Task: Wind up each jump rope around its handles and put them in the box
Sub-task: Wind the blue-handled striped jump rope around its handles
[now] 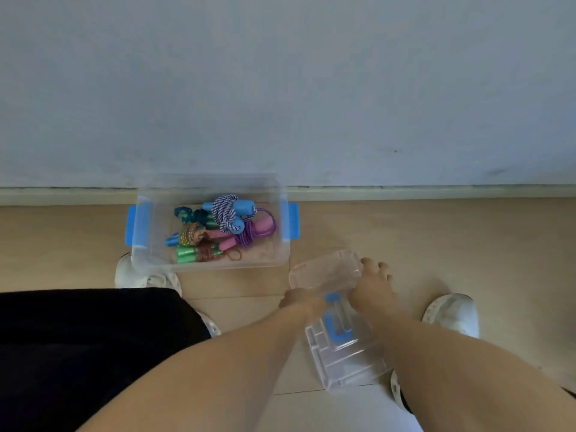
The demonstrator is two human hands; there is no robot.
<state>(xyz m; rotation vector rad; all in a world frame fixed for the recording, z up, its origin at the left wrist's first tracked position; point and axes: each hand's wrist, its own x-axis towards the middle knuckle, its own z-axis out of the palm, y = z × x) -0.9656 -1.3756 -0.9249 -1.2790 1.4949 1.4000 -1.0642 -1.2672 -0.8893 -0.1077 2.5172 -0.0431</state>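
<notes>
Both arms stretched forward and down. Left hand and right hand each grip clear lid, fingers curled over its edges, lid tilted above floor. Wound jump ropes lie in open box by wall.

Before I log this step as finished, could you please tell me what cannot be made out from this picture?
- Head view: fingers of the left hand, hidden behind the clear plastic lid with blue handle.
- Rope count in the clear plastic box with blue latches: bundles overlap.
- Right hand: grip blurred.
</notes>
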